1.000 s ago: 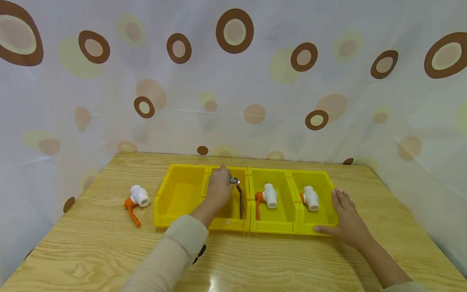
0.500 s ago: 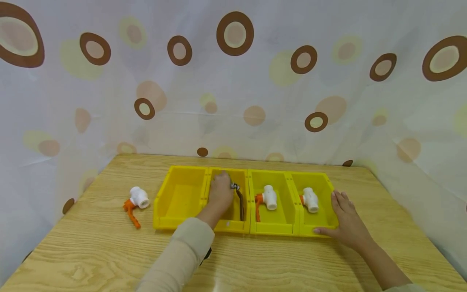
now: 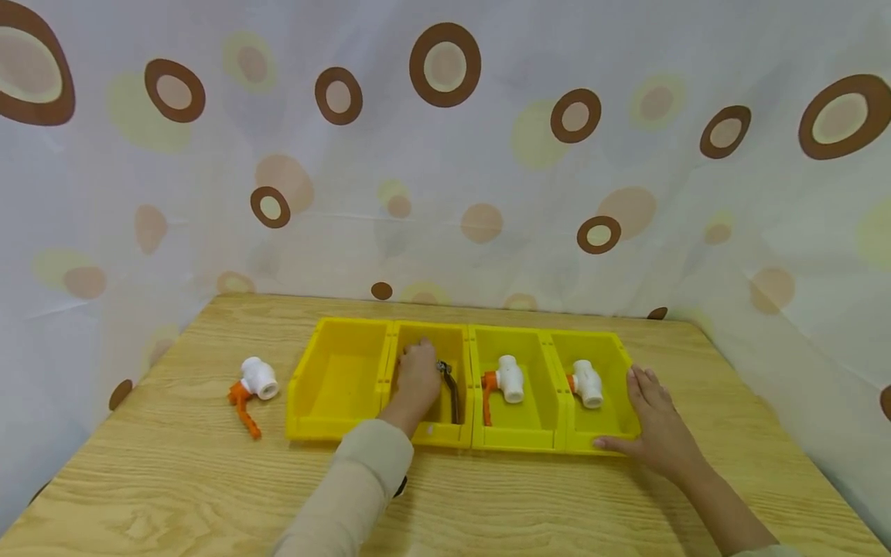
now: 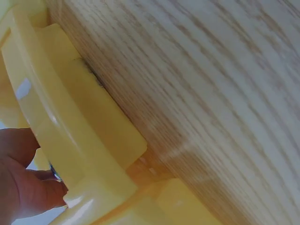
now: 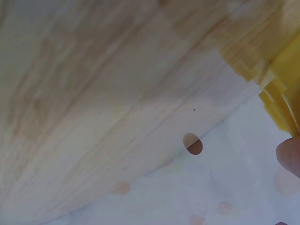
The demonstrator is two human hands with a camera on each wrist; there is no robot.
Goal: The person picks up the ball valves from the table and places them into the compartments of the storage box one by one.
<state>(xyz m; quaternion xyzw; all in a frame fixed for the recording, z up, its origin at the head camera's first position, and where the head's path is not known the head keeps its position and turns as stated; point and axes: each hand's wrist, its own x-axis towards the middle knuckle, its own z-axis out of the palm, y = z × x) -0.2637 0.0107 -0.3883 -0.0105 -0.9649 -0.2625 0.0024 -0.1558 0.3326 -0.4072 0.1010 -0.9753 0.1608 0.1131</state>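
Observation:
My left hand (image 3: 418, 381) reaches into the second yellow bin from the left and grips a metal valve with a long dark lever (image 3: 448, 387). The valve's body is mostly hidden under my fingers. In the left wrist view, the thumb and a finger (image 4: 33, 192) show behind the bin's front wall (image 4: 70, 136), with a bit of metal beside them. My right hand (image 3: 661, 429) rests against the outer side of the rightmost bin (image 3: 604, 442), fingers extended along the wall and thumb at the front corner. A fingertip (image 5: 289, 154) touches the bin's edge in the right wrist view.
White ball valves with orange handles lie in the third bin (image 3: 511, 379) and the fourth, where another white valve (image 3: 588, 384) sits. One more white valve (image 3: 259, 379) lies on the wooden table (image 3: 174, 480), left of the leftmost bin (image 3: 348, 379). A patterned curtain (image 3: 515, 255) hangs behind.
My left hand has moved lower and nearer inside the second bin, and the metal valve has come down with it. The right hand stays against the rightmost bin.

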